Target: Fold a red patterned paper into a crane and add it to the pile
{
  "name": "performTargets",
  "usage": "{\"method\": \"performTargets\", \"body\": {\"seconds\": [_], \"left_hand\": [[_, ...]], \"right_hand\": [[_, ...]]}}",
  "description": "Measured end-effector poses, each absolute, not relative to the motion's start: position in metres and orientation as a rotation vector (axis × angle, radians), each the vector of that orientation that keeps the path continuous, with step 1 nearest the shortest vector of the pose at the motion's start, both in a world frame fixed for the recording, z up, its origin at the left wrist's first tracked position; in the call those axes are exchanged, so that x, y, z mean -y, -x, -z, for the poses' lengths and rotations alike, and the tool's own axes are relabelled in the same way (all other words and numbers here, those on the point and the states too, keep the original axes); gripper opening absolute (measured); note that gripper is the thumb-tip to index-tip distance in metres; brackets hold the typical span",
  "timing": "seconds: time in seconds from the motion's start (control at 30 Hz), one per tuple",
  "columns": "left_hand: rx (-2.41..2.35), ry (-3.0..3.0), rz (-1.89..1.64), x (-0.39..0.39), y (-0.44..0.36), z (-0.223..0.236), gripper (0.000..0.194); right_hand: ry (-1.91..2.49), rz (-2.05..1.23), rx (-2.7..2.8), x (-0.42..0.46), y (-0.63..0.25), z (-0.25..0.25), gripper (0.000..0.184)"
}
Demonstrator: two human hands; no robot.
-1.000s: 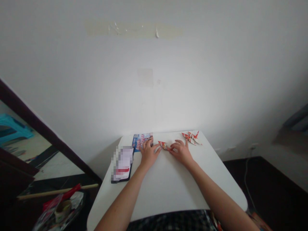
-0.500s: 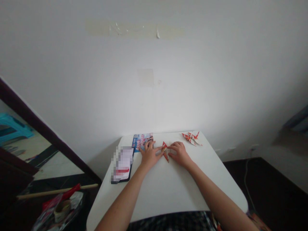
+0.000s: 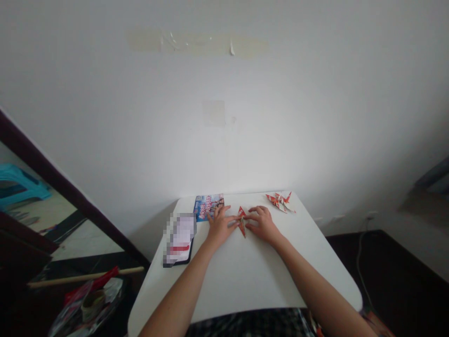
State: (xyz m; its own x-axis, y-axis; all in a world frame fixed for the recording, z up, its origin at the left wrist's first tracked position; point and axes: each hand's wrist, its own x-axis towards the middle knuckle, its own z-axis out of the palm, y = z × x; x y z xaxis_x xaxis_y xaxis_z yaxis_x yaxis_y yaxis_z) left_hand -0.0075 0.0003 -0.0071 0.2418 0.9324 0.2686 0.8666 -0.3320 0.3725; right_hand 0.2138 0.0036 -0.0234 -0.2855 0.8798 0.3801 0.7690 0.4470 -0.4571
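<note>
A small folded piece of red and white patterned paper (image 3: 242,228) lies on the white table (image 3: 245,276), one point toward the wall and one toward me. From its left side, my left hand (image 3: 221,225) grips it with thumb and fingertip, the other fingers spread over the edge of a blue printed leaflet (image 3: 202,210). My right hand (image 3: 262,223) pinches the same paper from the right, fingers bent. The fingertips of both hands nearly meet at its middle and cover part of it. Folded red and white paper figures (image 3: 279,201) sit at the table's far right corner.
A phone (image 3: 179,241), its screen blurred out, lies at the table's left edge. The wall (image 3: 224,154) rises right behind the table. On the floor at left are a wooden stick (image 3: 87,277) and a bag of odds and ends (image 3: 94,304). A blue plastic stool (image 3: 23,185) stands beyond.
My fingertips have drawn closer together over the folded paper, and its two sides now look nearer each other. The view has shifted very slightly; the other things lie as before.
</note>
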Motion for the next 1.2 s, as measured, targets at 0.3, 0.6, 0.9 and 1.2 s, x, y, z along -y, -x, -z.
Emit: {"method": "performTargets", "body": {"seconds": [0.3,0.6,0.9,1.2], "left_hand": [[-1.688,-2.32,-0.737,-0.003,0.007,0.008,0.018],[-1.746,-2.249,-0.804,-0.002,0.008,-0.001,0.011],[-1.734,-2.285,-0.606,-0.005,0.016,0.001,0.022],[-1.762,-2.295,-0.58,-0.004,0.016,0.0,0.019]], "right_hand": [[1.387,-0.267,2.115,-0.006,-0.215,0.025,0.029],[1.396,-0.292,2.102,-0.007,-0.215,0.026,0.027],[1.385,-0.285,2.114,-0.007,-0.216,0.027,0.027],[1.383,-0.279,2.129,-0.008,-0.217,0.027,0.027]]}}
